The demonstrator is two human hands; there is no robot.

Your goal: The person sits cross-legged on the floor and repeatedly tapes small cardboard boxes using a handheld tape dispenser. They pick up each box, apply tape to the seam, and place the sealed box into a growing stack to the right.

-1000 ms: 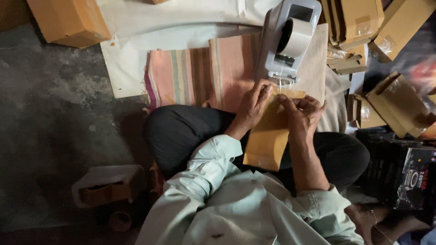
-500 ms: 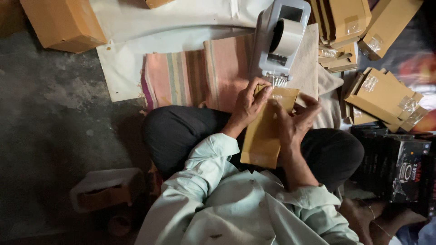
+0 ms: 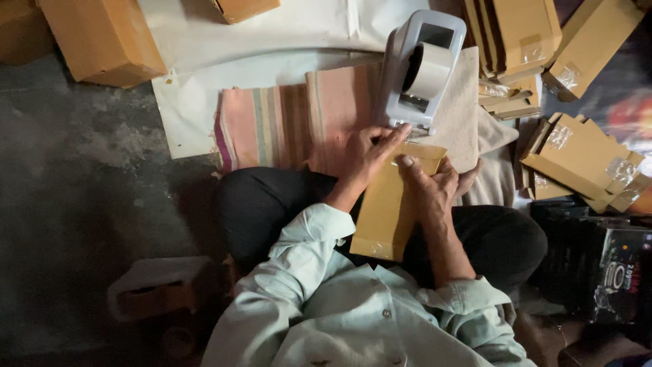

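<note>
Item: flat brown paper envelope [image 3: 387, 211], lying across the seated person's lap, long axis running from 7 o'clock up to 1 o'clock, top flap just beside the mouth of the grey tape dispenser [image 3: 418, 71].

Left hand [image 3: 370, 151]: fingers pressed together and laid flat over the flap's left part, tips reaching toward the dispenser's cutter; whether they pinch a strip of tape cannot be told.

Right hand [image 3: 431, 187]: thumb pressing down on the folded flap, the other fingers curled round the envelope's right edge.

Progress, as judged: flap folded over and held down; sealing appears to be in hand, not finished. The lower end already bears clear tape.

Surroundings: striped cloth [image 3: 285, 122] at 11 o'clock on the floor; taped brown packets [image 3: 581, 160] stacked at 3 o'clock, more [image 3: 516, 34] at 1 o'clock; cardboard box [image 3: 102, 41] at 10 o'clock.
</note>
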